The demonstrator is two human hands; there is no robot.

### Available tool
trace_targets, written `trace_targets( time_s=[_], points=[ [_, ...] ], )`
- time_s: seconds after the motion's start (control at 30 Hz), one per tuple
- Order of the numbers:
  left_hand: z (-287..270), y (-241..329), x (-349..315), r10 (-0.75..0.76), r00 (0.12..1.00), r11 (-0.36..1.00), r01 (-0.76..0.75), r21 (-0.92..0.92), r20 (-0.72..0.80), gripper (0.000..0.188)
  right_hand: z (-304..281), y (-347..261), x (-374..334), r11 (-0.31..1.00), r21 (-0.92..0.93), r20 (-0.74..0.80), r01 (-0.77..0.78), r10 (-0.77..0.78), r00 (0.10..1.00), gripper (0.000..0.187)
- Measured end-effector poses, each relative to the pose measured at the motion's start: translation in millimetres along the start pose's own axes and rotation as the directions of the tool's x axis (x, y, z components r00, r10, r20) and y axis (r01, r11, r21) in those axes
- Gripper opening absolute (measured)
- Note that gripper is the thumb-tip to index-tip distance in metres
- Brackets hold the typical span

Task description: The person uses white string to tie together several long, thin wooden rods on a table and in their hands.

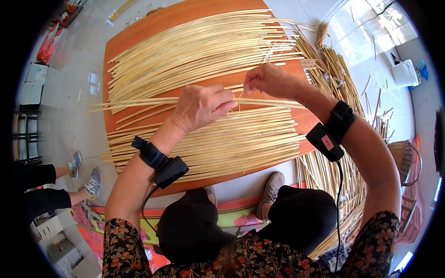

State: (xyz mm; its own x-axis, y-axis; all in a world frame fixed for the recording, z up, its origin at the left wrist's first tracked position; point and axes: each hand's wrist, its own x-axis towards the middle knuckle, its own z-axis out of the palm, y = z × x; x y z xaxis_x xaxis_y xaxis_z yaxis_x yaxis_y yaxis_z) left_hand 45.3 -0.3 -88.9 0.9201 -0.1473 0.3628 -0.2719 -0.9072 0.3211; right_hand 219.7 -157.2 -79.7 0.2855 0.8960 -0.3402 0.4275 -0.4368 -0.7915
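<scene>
My left hand point(204, 105) is closed around a few pale yellow plant stalks point(143, 102) above the middle of the table. To its right, my right hand point(270, 79) is raised just over the same stalks, thumb and fingers pinched together. What it pinches is too small to make out. A thin pale string point(239, 105) shows at the stalks between the two hands. Beyond them lies a wide layer of stalks point(194, 51), with loose white string point(274, 47) at its right end. A second layer of stalks point(232, 139) lies on the near side.
The orange-brown table point(134, 44) carries both layers. More stalks point(340, 74) are heaped on the floor at the right, near a white bucket point(404, 73) and a wicker basket point(402, 155). At the left, another person's feet in grey shoes point(93, 183) stand beside a patterned mat point(232, 217).
</scene>
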Motion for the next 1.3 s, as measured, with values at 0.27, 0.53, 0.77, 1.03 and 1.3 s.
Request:
trace_targets(
  time_s=[0.27,0.53,0.77,1.03,1.3],
  points=[
    [16.6,-10.3,-18.0,-0.104,0.994,0.992,0.105,-0.075,0.018,0.019,8.3,9.0,4.8,0.849,0.508,-0.259,-0.143,0.309,0.915,0.016],
    [27.5,-13.7,-31.4,-0.154,0.987,0.985,0.157,-0.077,0.051,0.019,26.1,29.4,7.9,0.429,0.897,-0.262,0.11,0.314,0.912,0.015],
    [24.7,-3.9,-33.1,-0.222,0.973,0.974,0.224,-0.022,0.065,0.015,58.5,42.8,15.1,0.167,0.944,-0.325,0.286,0.306,0.895,0.012],
    [20.2,-1.1,-35.4,-0.171,0.985,0.984,0.172,-0.052,0.028,0.016,69.2,42.5,14.9,0.216,0.913,-0.392,0.346,0.228,0.891,0.012],
    [31.7,-1.8,-47.8,-0.105,0.994,0.989,0.103,-0.107,-0.01,0.023,66.5,39.1,11.6,0.182,0.917,-0.39,0.354,0.228,0.892,0.014]
  ],
)
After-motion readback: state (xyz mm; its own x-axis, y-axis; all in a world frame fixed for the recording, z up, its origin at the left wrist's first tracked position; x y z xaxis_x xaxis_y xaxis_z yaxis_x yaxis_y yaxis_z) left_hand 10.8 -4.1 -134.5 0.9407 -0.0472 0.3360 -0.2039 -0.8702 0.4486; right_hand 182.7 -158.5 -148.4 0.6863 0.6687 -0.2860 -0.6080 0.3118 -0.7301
